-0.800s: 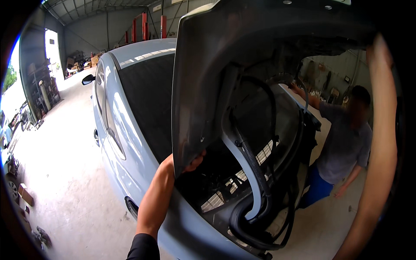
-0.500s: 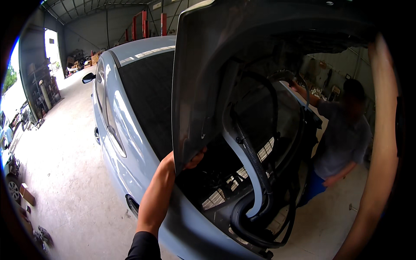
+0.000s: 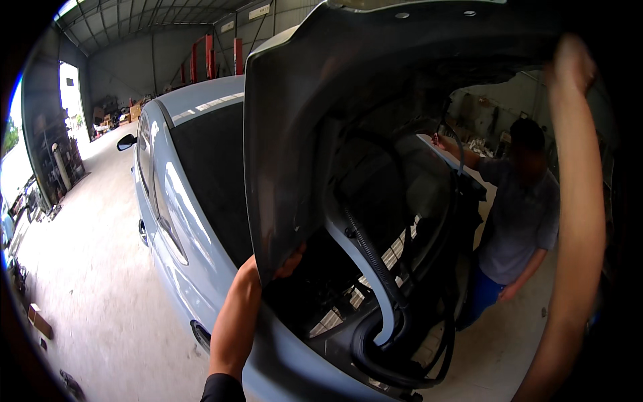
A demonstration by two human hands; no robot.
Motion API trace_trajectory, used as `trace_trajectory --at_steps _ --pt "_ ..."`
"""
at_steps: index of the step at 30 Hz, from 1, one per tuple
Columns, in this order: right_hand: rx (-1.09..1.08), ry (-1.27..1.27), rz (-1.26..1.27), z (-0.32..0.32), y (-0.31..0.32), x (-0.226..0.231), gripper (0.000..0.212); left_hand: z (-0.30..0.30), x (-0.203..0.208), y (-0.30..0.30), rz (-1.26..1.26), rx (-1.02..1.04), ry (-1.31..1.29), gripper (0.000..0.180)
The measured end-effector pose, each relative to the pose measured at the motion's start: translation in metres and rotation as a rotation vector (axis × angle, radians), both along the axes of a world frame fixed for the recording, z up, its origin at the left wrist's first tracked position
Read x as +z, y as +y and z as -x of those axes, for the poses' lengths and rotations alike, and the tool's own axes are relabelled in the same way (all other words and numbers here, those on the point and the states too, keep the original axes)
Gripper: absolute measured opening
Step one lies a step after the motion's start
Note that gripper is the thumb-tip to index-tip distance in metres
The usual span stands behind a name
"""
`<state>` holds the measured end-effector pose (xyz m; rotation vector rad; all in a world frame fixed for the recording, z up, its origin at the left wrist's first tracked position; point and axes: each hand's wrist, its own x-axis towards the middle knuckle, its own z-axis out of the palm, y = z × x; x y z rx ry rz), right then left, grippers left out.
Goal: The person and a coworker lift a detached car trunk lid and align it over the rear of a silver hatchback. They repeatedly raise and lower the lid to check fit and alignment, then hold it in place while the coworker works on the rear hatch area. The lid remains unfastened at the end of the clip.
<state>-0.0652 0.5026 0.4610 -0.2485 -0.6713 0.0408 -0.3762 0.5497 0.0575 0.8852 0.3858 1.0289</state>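
Note:
The raised trunk lid (image 3: 274, 167) of a light blue-grey sedan (image 3: 201, 187) stands in front of me, its dark inner side facing me. At its lower left corner my left hand (image 3: 284, 264) is closed round the edge, fingers curled onto the inner side. My right arm reaches up on the right, and my right hand (image 3: 573, 63) is at the lid's far right end; blur and shadow hide its fingers. Below the lid runs a painted hinge arm (image 3: 368, 281) beside a black corrugated wiring sleeve (image 3: 365, 238). Black rubber seal (image 3: 365, 348) loops by the hinge's foot.
A co-worker (image 3: 512, 214) stands beyond the trunk opening at the right, one hand raised to the car's far side. Red lift posts (image 3: 209, 57) rise behind. Shelving and a cylinder (image 3: 61, 167) stand by the left doorway. A cardboard box (image 3: 39, 321) lies on the floor.
The lid, car and co-worker sit slightly further left in the view. My right hand shows more at the upper right. My left hand keeps its hold on the lid's edge.

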Motion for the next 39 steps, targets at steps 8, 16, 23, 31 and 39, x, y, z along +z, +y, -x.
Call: trace_trajectory --at_steps 8,16,23,31,39 --pt "-0.001 -0.085 -0.169 -0.048 0.039 0.011 0.029 -0.001 0.003 -0.001 -0.002 0.011 0.078 0.039" --pt "-0.045 -0.155 -0.132 -0.062 0.031 0.01 0.027 -0.013 0.026 -0.012 -0.01 0.137 0.25 0.041" --pt "-0.253 -0.012 -0.111 -0.026 0.028 0.0 0.031 -0.006 0.021 -0.011 0.022 0.129 0.233 0.04" --pt "-0.291 -0.048 -0.132 -0.021 0.024 -0.008 0.029 0.001 0.015 -0.005 0.092 0.02 0.267 0.039" --pt "-0.19 -0.05 -0.131 -0.024 0.026 -0.004 0.026 0.002 0.012 -0.005 0.026 -0.054 0.149 0.036"
